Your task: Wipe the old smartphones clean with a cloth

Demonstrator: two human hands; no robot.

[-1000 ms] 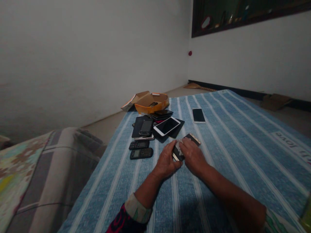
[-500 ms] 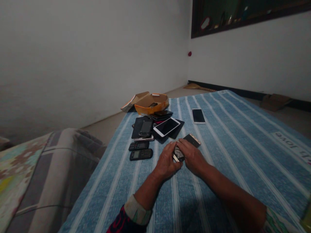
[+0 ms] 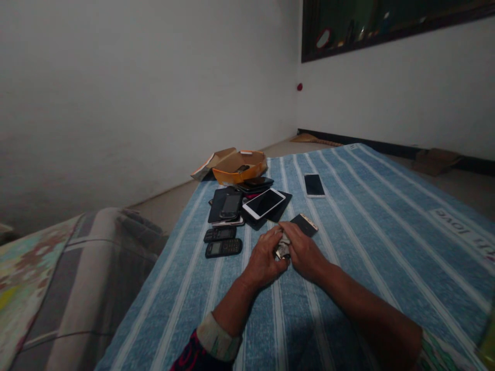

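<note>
My left hand [image 3: 263, 257] is closed around a phone [image 3: 282, 256], of which only a sliver with a pale edge shows between the hands. Fingers of my right hand [image 3: 305, 251] are bent over the same spot, pressing a crumpled greyish-white cloth [image 3: 283, 241] on the phone. Most of the phone and cloth is hidden by the fingers. Just beyond my right hand lies a dark phone with a gold end [image 3: 305, 225]. To the left are two black keypad phones, one nearer [image 3: 224, 248] and one behind it [image 3: 220, 234].
A white phone [image 3: 265, 204] tops a heap of dark phones, with a black phone [image 3: 231, 205] beside it. Behind stands an open orange box [image 3: 240, 175] with something dark inside. Another white phone [image 3: 314, 185] lies apart on the blue striped bedsheet [image 3: 371, 226].
My right fingers have shifted slightly over the phone between my hands. More of the pale crumpled cloth shows, and less of the phone's dark face. The view has moved a little.
</note>
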